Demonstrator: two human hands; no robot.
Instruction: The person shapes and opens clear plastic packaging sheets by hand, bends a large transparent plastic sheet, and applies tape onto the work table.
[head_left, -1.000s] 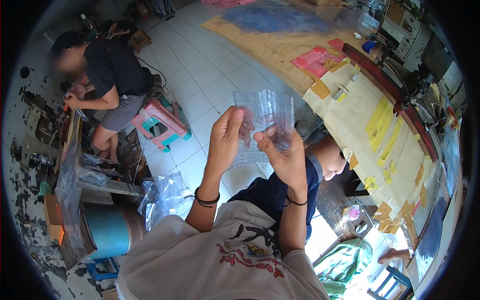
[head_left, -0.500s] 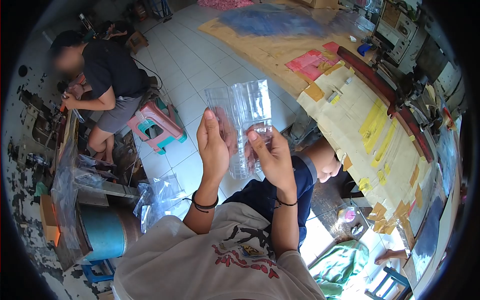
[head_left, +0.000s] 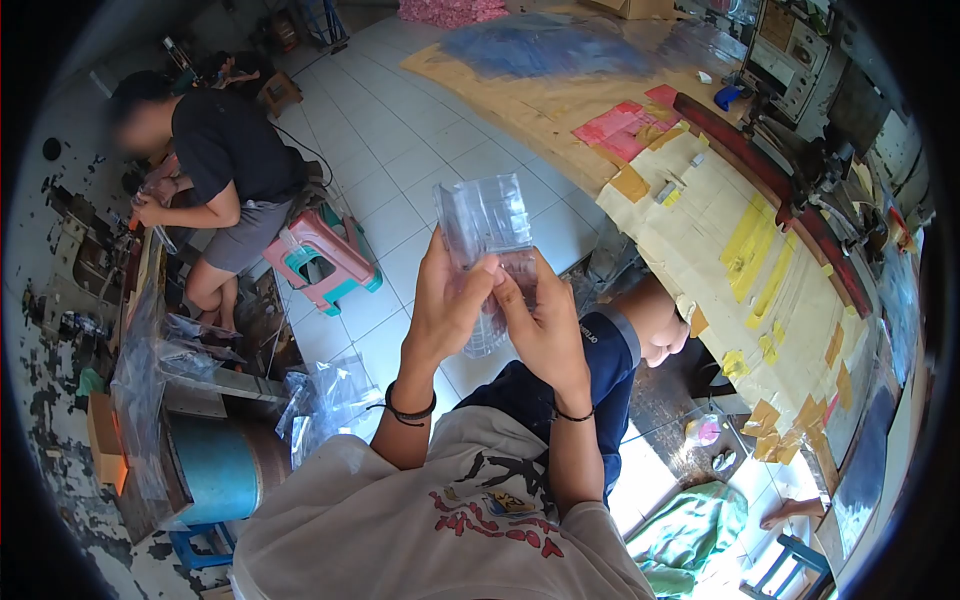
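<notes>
A crinkled, glossy clear plastic piece, perhaps a folded sheet or several layers, is held up in front of my lap. My left hand grips its left side, thumb across the front and fingers behind. On the right side, my right hand holds it the same way. Both thumbs meet near the middle, pressing on the plastic. The fingers behind show only partly through it. Its lower end hangs between my palms.
To the right stands a worktable with a taped paper covering. A pink and green stool is on the tiled floor at left, near a seated person working. Loose clear plastic lies by a blue drum.
My hands have come closer together, and the left thumb has moved in over the plastic to meet the right one. The plastic looks narrower and more folded together.
</notes>
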